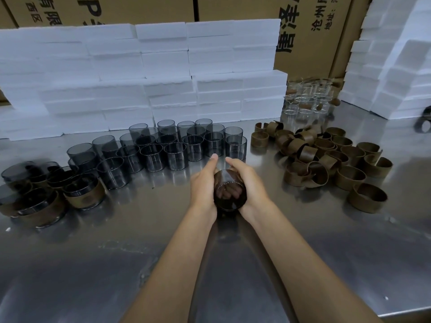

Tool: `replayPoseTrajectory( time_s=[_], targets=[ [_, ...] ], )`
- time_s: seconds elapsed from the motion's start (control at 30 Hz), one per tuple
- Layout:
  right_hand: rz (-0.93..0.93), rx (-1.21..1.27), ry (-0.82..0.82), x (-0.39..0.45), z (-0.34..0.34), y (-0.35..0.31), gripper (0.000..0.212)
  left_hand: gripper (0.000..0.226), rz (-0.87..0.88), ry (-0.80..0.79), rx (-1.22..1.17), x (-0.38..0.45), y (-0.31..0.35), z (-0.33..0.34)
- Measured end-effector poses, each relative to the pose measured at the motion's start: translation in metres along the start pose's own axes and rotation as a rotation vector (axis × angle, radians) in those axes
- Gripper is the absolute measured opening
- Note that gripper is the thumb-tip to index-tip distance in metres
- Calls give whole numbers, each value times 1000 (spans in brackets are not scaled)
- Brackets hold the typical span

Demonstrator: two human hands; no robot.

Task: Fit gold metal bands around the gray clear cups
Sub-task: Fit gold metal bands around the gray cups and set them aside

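Holding one gray cup (230, 194) between them, the left hand (203, 185) and the right hand (247, 183) wrap their fingers round its sides in a tight grip just above the shiny metal table (233, 264), with its open mouth turned toward the person. More gray cups (175, 145) stand in rows on the table behind the hands, the loose gold bands (326, 159) lie in a heap to the right, and cups with bands already on (84, 193) sit at the far left. White foam blocks (140, 78) are stacked along the back, with clear glass cups (305, 99) beside them and brown boxes (310, 31) behind.
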State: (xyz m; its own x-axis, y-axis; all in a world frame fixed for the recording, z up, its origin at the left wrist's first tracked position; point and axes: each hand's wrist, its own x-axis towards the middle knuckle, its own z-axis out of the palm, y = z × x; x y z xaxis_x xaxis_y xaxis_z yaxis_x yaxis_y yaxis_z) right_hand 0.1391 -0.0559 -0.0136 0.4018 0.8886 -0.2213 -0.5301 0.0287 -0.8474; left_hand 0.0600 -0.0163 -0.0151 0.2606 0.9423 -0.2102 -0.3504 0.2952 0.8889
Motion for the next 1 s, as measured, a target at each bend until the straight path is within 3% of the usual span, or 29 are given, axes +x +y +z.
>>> replayPoseTrajectory(
  time_s=[0.27,0.4,0.53,0.63,0.73,0.83,1.0],
  targets=[
    [20,21,28,1,0,0,16,37,21,27,7,3,-2,1],
    [44,43,3,0,-1,-2,45,57,43,13,59,4,2,1],
    [38,46,-54,0,-1,-2,31,59,217,23,173,4,4,2],
    [109,133,-153,-1,-2,0,40,63,316,-37,223,5,6,0],
    [160,126,-208,0,-6,0,53,60,562,-19,435,10,9,-8],
    [173,80,-237,3,-13,-2,51,48,752,35,600,13,12,-16],
    [197,86,-306,5,-22,-7,45,46,704,45,574,14,11,-17]
  ],
)
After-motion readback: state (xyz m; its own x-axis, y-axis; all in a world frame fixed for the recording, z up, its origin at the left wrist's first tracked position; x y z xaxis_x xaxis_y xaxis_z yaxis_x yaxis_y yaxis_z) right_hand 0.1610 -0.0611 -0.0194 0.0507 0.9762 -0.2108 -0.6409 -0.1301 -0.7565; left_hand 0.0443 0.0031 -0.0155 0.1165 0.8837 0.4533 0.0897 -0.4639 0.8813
